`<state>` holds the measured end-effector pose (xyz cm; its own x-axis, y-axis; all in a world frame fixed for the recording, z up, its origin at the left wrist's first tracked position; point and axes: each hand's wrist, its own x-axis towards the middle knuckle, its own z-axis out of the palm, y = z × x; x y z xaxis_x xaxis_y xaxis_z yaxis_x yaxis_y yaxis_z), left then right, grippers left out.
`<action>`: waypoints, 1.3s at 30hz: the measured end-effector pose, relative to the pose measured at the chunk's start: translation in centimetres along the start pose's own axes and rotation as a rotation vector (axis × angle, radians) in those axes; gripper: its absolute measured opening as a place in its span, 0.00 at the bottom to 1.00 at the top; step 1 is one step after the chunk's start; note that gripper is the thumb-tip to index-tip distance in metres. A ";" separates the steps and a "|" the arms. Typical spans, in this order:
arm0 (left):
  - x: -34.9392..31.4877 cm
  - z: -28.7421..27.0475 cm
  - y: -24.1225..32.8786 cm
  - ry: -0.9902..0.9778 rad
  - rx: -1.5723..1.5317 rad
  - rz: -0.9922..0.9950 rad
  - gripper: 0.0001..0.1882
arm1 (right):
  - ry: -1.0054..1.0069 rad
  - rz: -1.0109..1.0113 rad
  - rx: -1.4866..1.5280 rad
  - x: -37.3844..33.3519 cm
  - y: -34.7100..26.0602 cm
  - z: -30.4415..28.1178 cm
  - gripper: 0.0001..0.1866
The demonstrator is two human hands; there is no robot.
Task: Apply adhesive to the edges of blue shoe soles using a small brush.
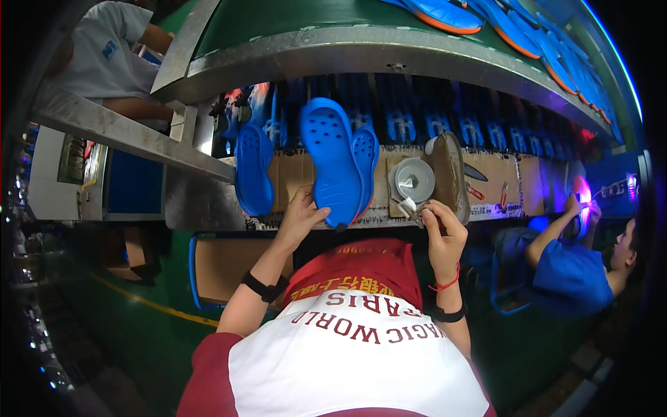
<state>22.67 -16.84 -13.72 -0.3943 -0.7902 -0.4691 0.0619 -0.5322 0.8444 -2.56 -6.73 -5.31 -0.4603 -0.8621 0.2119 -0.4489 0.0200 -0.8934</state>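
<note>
My left hand is closed on the lower end of a blue shoe sole, thumb on its face. The sole is dotted with holes in its wide upper part. Partly behind its right side stands another blue sole with small holes; whether my hand also grips it I cannot tell. My right hand pinches a small thing with a pale, shiny end, too small to name. That end is at the near edge of a white bowl. A third blue sole lies to the left.
Cardboard covers the bench. A knife and a red-handled tool lie right of the bowl. Blue shoes line the shelf behind, under a metal-edged conveyor. Co-workers sit at right and far left.
</note>
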 end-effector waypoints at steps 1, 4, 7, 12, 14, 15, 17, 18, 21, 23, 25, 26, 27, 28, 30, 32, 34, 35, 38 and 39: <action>-0.6 0.7 1.0 -0.008 0.009 0.147 0.25 | -0.021 -0.015 0.011 0.0 -0.2 0.3 0.05; -0.8 2.4 2.9 0.018 0.191 0.313 0.23 | -0.062 -0.111 0.040 0.1 -1.6 1.4 0.05; -2.1 4.7 6.2 0.088 0.271 0.318 0.21 | -0.117 -0.169 0.007 0.3 -2.6 2.1 0.06; -3.6 6.5 8.4 0.199 0.581 0.499 0.22 | -0.145 -0.308 -0.134 0.9 -4.1 3.0 0.06; -3.7 6.8 8.6 0.182 0.571 0.545 0.23 | -0.150 -0.347 -0.187 1.0 -4.3 3.3 0.06; -3.8 7.0 8.7 0.200 0.556 0.564 0.21 | -0.155 -0.388 -0.242 1.0 -4.4 3.4 0.07; -3.8 7.2 8.7 0.218 0.542 0.581 0.18 | -0.154 -0.373 -0.248 0.9 -4.6 3.4 0.07; -3.7 7.3 8.6 0.219 0.525 0.593 0.18 | -0.151 -0.358 -0.253 0.9 -4.6 3.4 0.07; -3.6 7.2 8.6 0.207 0.536 0.624 0.21 | -0.162 -0.265 -0.144 0.8 -4.4 3.5 0.06; -3.5 7.1 8.7 0.194 0.562 0.643 0.23 | -0.172 -0.227 -0.084 0.8 -4.2 3.5 0.05; -3.5 7.1 8.7 0.180 0.566 0.613 0.23 | -0.181 -0.189 -0.025 0.8 -4.0 3.4 0.05; -3.5 7.1 8.7 0.180 0.567 0.613 0.23 | -0.154 -0.195 -0.032 0.9 -3.9 3.4 0.05; -3.6 7.2 8.6 0.179 0.565 0.627 0.23 | -0.127 -0.200 -0.039 0.9 -3.9 3.4 0.04; -3.6 7.2 8.6 0.178 0.563 0.640 0.23 | -0.127 -0.199 -0.038 0.9 -3.9 3.5 0.04; -3.6 7.2 8.7 0.171 0.557 0.630 0.23 | -0.134 -0.210 -0.083 0.9 -3.8 3.6 0.05; -3.6 7.2 8.7 0.163 0.550 0.621 0.23 | -0.117 -0.222 -0.110 0.9 -3.6 3.7 0.05; -3.6 7.3 8.6 0.165 0.543 0.633 0.23 | -0.099 -0.234 -0.137 0.9 -3.6 3.6 0.05; -3.5 7.3 8.5 0.167 0.542 0.632 0.23 | -0.087 -0.250 -0.158 1.0 -3.5 3.5 0.05; -3.5 7.2 8.4 0.171 0.538 0.627 0.24 | -0.067 -0.272 -0.177 1.0 -3.3 3.5 0.05; -3.5 7.2 8.5 0.165 0.543 0.625 0.24 | -0.056 -0.277 -0.177 1.0 -3.2 3.5 0.05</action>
<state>18.02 -16.39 -3.08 -0.2922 -0.9475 0.1299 -0.2423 0.2047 0.9484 1.08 -9.45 -3.61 -0.2620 -0.8734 0.4105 -0.6791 -0.1353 -0.7214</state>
